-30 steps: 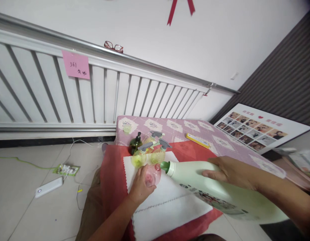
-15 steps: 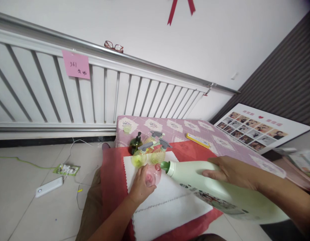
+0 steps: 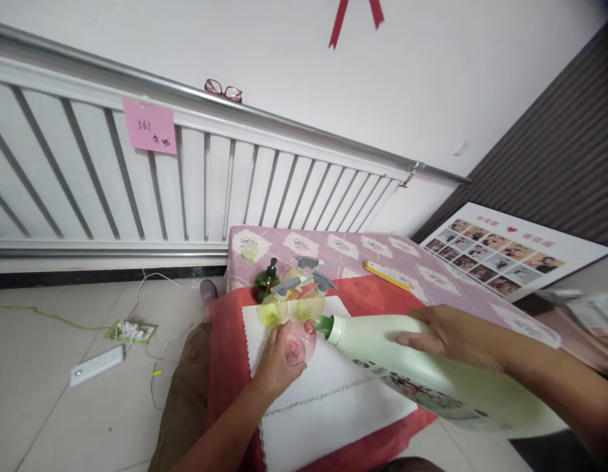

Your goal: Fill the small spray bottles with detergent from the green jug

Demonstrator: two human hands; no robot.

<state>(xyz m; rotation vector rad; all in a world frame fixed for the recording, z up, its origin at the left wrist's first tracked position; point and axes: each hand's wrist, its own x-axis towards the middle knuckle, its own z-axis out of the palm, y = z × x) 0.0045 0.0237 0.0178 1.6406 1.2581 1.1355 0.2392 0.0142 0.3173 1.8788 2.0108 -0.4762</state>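
My left hand [image 3: 277,362] is wrapped round a small clear pink bottle [image 3: 301,341] standing on a white cloth [image 3: 328,400]. My right hand [image 3: 451,337] grips a large pale green jug [image 3: 422,377], tilted on its side. The jug's green spout [image 3: 324,324] sits right at the pink bottle's mouth. Just behind stand two yellowish spray bottles [image 3: 284,305] with grey triggers and a dark green pump bottle [image 3: 265,280].
The cloth lies on a red mat [image 3: 225,341] over a low table with a pink patterned cover [image 3: 353,252]. A yellow flat box [image 3: 387,275] lies further back. A white radiator [image 3: 137,183] lines the wall; a power bank [image 3: 95,366] and cables lie on the floor.
Both hands and the bottles stay almost still. My knee under the table's left edge has shifted slightly to the right.
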